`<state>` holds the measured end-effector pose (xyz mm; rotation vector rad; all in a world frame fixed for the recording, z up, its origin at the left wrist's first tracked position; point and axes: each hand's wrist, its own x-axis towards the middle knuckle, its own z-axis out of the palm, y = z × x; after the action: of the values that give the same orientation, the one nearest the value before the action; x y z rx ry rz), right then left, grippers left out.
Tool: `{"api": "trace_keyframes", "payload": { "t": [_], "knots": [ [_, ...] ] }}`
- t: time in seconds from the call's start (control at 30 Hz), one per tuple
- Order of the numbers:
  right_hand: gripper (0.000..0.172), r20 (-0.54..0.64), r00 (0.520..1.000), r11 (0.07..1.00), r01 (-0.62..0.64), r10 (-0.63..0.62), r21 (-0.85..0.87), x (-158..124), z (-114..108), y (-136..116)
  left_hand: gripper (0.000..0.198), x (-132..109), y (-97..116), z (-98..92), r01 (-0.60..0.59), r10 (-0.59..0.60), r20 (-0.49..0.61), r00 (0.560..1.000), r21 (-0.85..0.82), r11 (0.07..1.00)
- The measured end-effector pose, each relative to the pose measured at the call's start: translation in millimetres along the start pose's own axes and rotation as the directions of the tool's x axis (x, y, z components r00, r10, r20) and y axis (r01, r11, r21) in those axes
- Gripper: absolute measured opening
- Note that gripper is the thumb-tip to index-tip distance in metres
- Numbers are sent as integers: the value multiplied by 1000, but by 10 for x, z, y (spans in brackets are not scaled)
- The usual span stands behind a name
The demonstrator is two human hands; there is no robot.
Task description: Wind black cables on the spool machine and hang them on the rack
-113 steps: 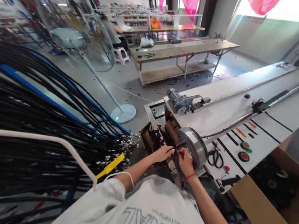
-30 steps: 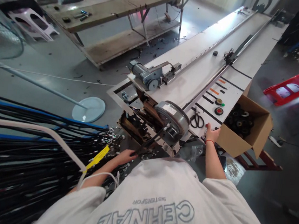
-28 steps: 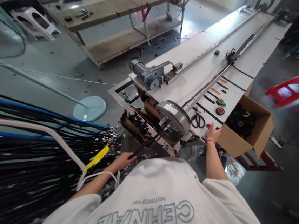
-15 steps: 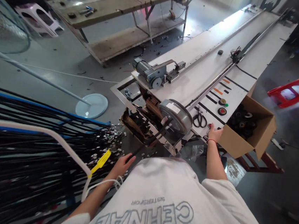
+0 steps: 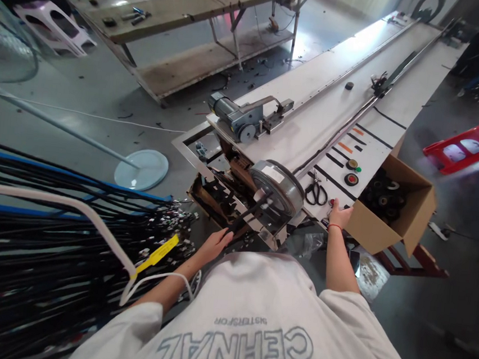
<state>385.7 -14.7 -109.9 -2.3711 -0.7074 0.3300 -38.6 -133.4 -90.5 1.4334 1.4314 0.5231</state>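
My left hand (image 5: 215,245) is closed around a black cable bundle (image 5: 244,216) that runs up to the large grey wheel (image 5: 276,186) at the near end of the long white table (image 5: 290,88). At the table's near right corner lies my right hand (image 5: 340,216), its fingers apart and nothing visible held. One digit reaches a small red button (image 5: 332,202); whether it presses is unclear. Black-handled scissors (image 5: 316,193) lie just left of that hand. Beyond it are a red button on a black base (image 5: 351,179) and a roll of tape (image 5: 351,164).
A cardboard box (image 5: 376,229) with black rolls stands right of the table. Left of me, many black cables (image 5: 45,262) hang on a rack near a white hanger-like tube (image 5: 92,216). A motor unit (image 5: 237,117) sits on the table's left side. A red stool (image 5: 467,148) is farther right.
My left hand has moved up and right along the black cable bundle, closer to the wheel. My right hand stays at the table corner by the small red button. The view has shifted slightly.
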Motion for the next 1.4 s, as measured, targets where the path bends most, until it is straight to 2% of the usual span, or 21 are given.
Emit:
{"api": "trace_keyframes", "payload": {
  "t": [0.3,0.53,0.7,0.83,0.97,1.13,1.2,1.27,1.33,1.4],
  "knots": [
    [81,9,1000,1000,3,-3,-16,0,-2,-6,45,274,247,127,-60,59,42,997,10,998],
    [82,-6,1000,999,16,-16,-29,-16,3,13,45,477,297,256,-98,98,63,993,-3,995],
    [82,-16,1000,999,22,-23,-37,-19,18,22,49,522,293,312,-63,66,73,995,-51,997],
    [85,-15,1000,999,9,-9,-31,0,26,30,54,527,277,328,-3,4,4,1000,-98,995],
    [88,-5,1000,1000,17,-17,-13,-3,8,16,54,491,342,288,-32,32,-3,999,-117,993],
    [79,-15,1000,999,-7,8,45,-31,-15,-14,46,514,425,271,-41,42,11,999,-74,996],
    [80,-12,1000,999,-5,5,38,-34,-18,-20,47,539,346,264,-2,6,38,999,-95,995],
    [83,-3,1000,1000,1,-1,9,-31,-17,-19,48,523,174,245,27,-13,194,981,-70,997],
    [85,2,1000,1000,-1,1,-16,-25,-12,-14,46,437,-57,216,35,-34,333,942,5,999],
    [85,3,1000,1000,0,0,-21,-15,-5,-6,46,286,-276,172,41,-62,318,946,70,997]
  ]
}}
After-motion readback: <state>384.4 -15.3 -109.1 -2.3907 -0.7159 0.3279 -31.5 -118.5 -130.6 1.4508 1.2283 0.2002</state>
